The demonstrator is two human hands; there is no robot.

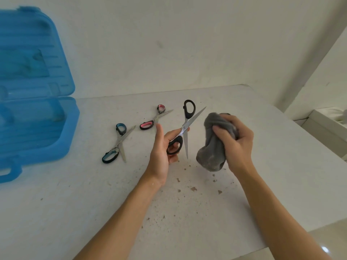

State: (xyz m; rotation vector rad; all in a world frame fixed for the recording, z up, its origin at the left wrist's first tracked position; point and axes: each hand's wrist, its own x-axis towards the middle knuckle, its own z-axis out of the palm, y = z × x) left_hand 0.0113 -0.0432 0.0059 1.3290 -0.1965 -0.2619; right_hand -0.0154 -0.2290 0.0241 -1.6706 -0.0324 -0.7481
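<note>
My left hand (161, 152) holds black-handled scissors (185, 126) by the lower handle loop, above the white table (75, 203). The blades are spread wide apart, one pointing up right and one pointing down. My right hand (235, 141) grips a bunched grey cloth (212, 149) just right of the blades, not touching them. Two more pairs lie opened on the table to the left: pink-handled scissors (154, 119) and blue-handled scissors (117, 143).
An open blue plastic case (35, 117) stands at the table's left, its lid leaning against the white wall. Brown specks and crumbs (193, 188) are scattered on the tabletop under my hands. The table's right edge drops to a white ledge (323, 124).
</note>
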